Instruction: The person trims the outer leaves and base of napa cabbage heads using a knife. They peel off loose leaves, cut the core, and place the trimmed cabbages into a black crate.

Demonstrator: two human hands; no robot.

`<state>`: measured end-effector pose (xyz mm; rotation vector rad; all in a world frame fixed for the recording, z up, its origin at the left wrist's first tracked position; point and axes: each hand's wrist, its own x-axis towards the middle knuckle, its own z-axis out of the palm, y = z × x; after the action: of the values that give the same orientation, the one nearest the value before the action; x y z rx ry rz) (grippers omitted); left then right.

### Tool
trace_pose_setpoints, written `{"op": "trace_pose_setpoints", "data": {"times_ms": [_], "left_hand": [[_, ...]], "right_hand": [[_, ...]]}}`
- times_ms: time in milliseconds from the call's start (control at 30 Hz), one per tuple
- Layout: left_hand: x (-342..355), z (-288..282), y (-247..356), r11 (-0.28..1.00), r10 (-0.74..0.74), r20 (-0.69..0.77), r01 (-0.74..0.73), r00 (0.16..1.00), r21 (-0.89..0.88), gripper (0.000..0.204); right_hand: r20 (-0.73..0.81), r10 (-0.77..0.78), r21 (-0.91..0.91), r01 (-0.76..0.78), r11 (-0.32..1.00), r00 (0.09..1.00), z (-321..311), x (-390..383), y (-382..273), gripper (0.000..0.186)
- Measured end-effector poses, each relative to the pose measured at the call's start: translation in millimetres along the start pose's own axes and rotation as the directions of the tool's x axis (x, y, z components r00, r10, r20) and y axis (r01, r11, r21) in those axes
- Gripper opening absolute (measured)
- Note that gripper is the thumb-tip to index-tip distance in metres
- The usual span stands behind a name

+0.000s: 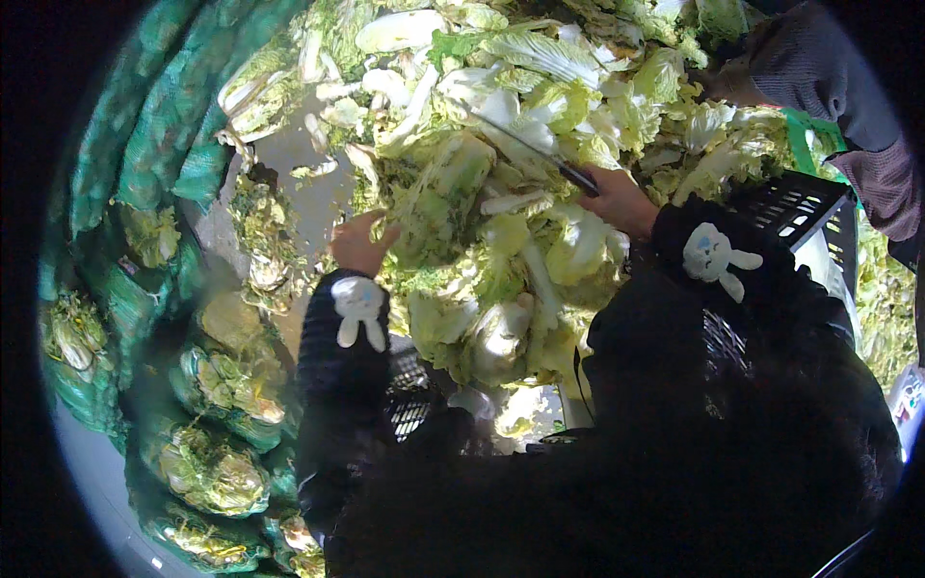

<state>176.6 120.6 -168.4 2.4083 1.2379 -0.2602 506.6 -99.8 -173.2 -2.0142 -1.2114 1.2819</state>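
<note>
In the middle of a large heap of cabbage leaves [540, 58] leans a napa cabbage [448, 193] with dark-specked outer leaves. My left hand [361, 241] is at its lower left edge, thumb and fingers apart; whether it presses on the leaves is hard to make out. A knife [520, 142] with a dark handle is gripped in my right hand [620, 200]. Its long thin blade points up and left, across the leaves above the cabbage. Paler cabbage heads [501, 332] and loose leaves lie between my forearms.
Green net sacks [154, 135] packed with cabbages line the left side. Trimmed scraps [260, 222] litter the grey surface beside the heap. A black slatted crate [790, 207] stands at right. Another person's sleeve [819, 77] reaches in from the upper right.
</note>
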Motion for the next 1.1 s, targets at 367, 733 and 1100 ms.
{"op": "trace_pose_setpoints", "data": {"times_ms": [367,733,1100], "left_hand": [[2.9,32.5,39.9,0.916,-0.319,0.217,0.242,0.923,0.319,0.064],[3.9,56.6,16.8,0.896,-0.344,0.181,0.266,0.921,0.355,0.058],[2.7,59.2,17.4,0.915,-0.353,0.171,0.300,0.920,0.271,0.060]], "right_hand": [[-0.033,-0.050,-0.195,0.043,0.980,0.998,44.8,11.5,11.0,0.025],[0.060,0.067,-0.135,-0.059,0.989,0.996,40.5,25.9,3.2,0.025],[0.145,0.145,-0.216,-0.111,0.970,0.979,55.9,74.4,15.2,0.028]]}}
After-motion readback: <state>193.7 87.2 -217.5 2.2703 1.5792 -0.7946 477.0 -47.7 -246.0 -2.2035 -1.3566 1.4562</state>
